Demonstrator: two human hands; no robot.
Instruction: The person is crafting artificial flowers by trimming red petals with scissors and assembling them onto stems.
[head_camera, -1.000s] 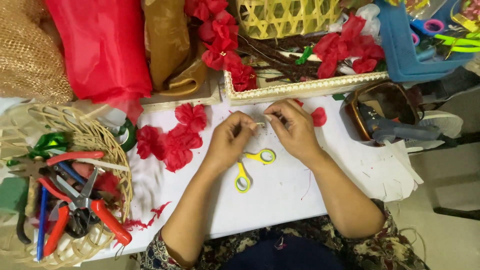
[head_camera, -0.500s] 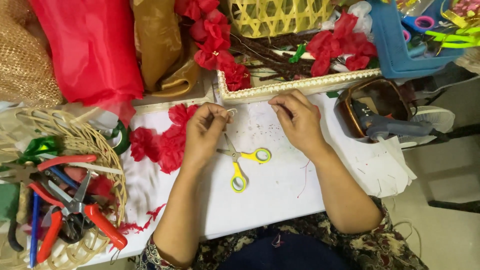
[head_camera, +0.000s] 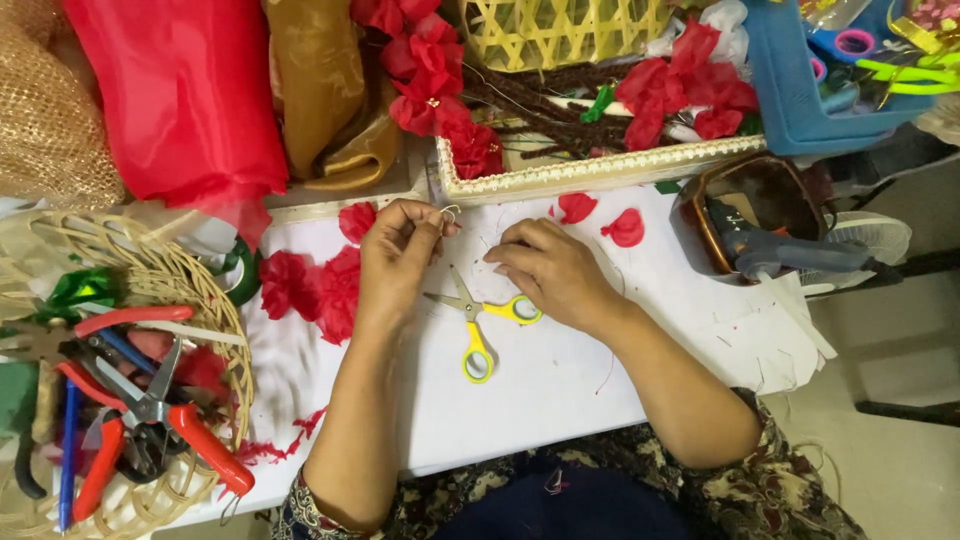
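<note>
Left hand (head_camera: 398, 250): pinching a thin wire (head_camera: 449, 212) at the fingertips, lifting it clear of the white table (head_camera: 560, 390) for fine work.
Right hand (head_camera: 550, 268): resting fingers-down, loosely curled, gripping nothing I can make out.
Scissors (head_camera: 478, 322): lying between both hands, within reach.
Red petals (head_camera: 318, 288): piling just left.

The left hand (head_camera: 398, 250) is raised with fingertips pinched together, forearm running back toward the table's near edge, while the right hand (head_camera: 548, 272) rests palm-down, fingers curled, just beside it.
</note>
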